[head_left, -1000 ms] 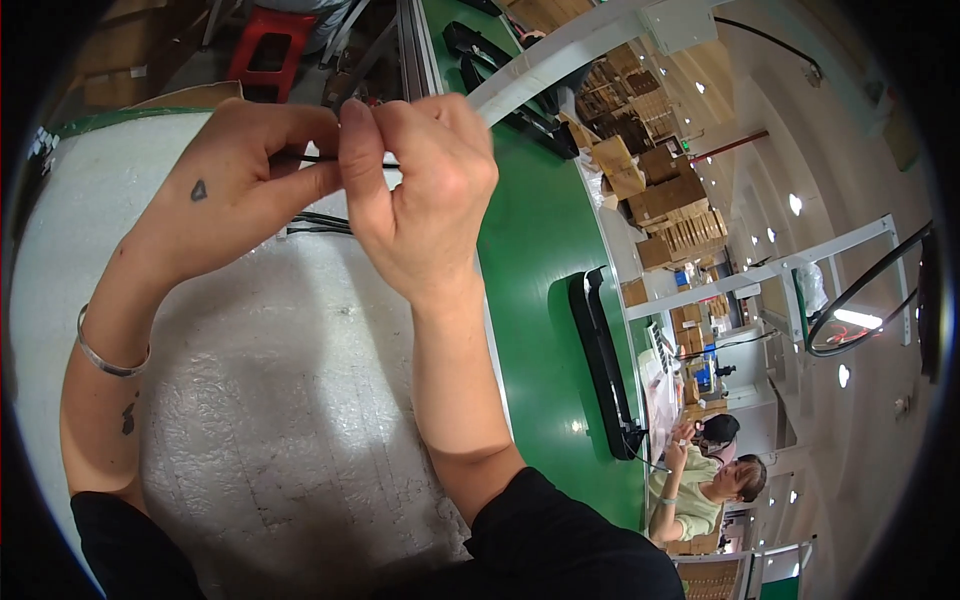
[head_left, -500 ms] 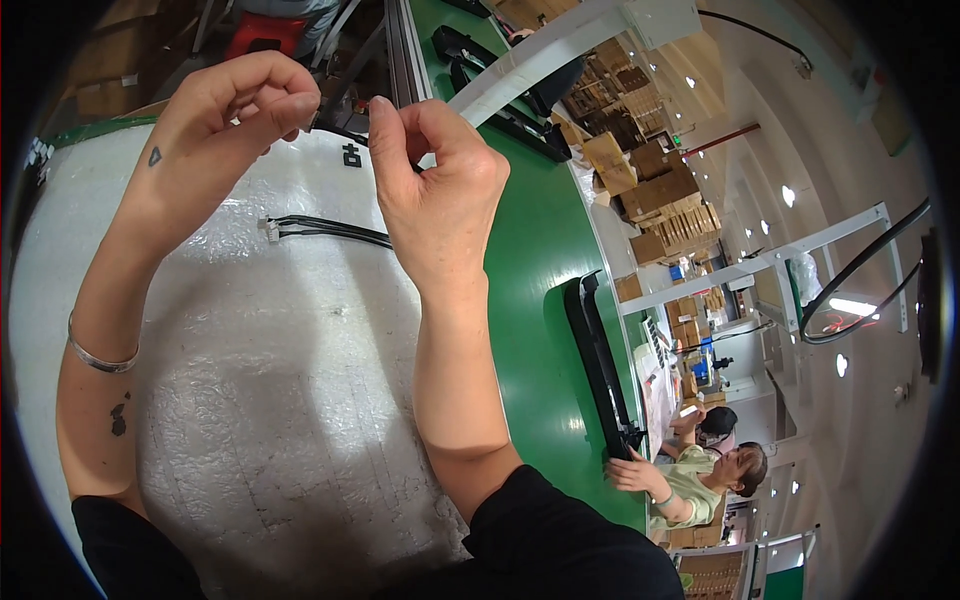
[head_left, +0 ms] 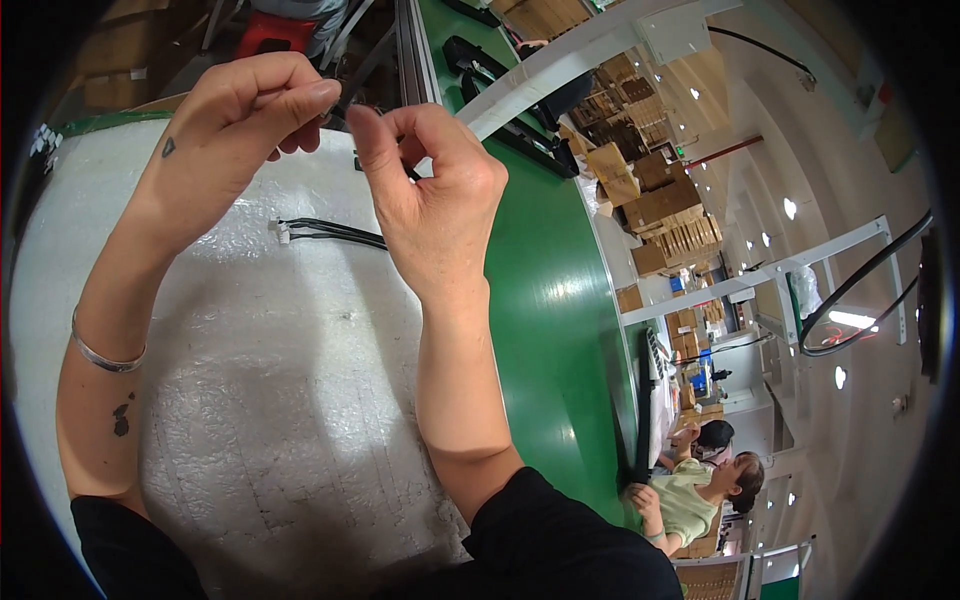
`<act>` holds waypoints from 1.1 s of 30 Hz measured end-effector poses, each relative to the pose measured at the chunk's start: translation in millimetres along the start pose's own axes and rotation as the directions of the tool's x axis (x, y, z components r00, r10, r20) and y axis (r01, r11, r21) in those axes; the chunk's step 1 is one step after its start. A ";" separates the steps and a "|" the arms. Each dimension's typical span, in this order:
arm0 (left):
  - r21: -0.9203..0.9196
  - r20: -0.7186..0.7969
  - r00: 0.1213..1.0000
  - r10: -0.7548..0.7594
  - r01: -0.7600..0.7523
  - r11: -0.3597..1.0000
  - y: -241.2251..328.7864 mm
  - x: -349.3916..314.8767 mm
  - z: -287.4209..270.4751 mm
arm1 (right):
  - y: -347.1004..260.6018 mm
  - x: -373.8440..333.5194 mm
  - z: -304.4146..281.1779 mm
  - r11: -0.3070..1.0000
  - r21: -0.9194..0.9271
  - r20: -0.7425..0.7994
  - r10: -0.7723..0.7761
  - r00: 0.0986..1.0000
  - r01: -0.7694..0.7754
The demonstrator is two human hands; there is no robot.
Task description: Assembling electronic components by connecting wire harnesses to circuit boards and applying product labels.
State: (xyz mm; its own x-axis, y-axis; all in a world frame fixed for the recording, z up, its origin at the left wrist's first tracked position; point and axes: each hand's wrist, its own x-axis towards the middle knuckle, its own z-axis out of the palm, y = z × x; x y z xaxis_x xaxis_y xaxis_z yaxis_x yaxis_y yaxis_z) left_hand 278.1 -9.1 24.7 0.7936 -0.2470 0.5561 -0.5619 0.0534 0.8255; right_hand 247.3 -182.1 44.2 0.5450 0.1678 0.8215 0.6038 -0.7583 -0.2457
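A black cable (head_left: 335,232) with a white connector (head_left: 284,231) at its end lies on the wrapped white surface (head_left: 300,350) and runs under my right wrist. My right hand (head_left: 435,185) is closed, thumb and fingers curled, with a bit of black cable showing by its palm. My left hand (head_left: 250,120) is pinched, its thumb and forefinger close to the right thumb. Something small and dark shows between the two hands' fingertips; the left fingers hide most of it.
To the right runs a green worktop (head_left: 550,330). Long black housings (head_left: 520,140) lie at its far end. Across it, a person in a light green top (head_left: 690,500) has a hand at another long black part (head_left: 644,420). A white frame post (head_left: 560,65) crosses above.
My left fingertips have shifted right, closer to my right thumb, and the hands now cover the dark mark on the white surface. The co-worker's black part has moved to the worktop's far edge.
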 end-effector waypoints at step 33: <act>0.610 -0.051 0.761 0.646 -0.489 0.624 28.3 -11.0 11.2 | -37.3 -12.7 7.7 0.962 0.204 0.255 0.129 0.958 -0.184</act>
State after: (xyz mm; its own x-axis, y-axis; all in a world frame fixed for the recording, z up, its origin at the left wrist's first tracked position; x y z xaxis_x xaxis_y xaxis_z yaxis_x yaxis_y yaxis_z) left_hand 250.9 -15.7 40.8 0.2530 -0.1045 0.9618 -0.8806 -0.4365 0.1842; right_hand 222.3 -151.0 38.9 0.7486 0.2238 0.6241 0.5991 -0.6316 -0.4921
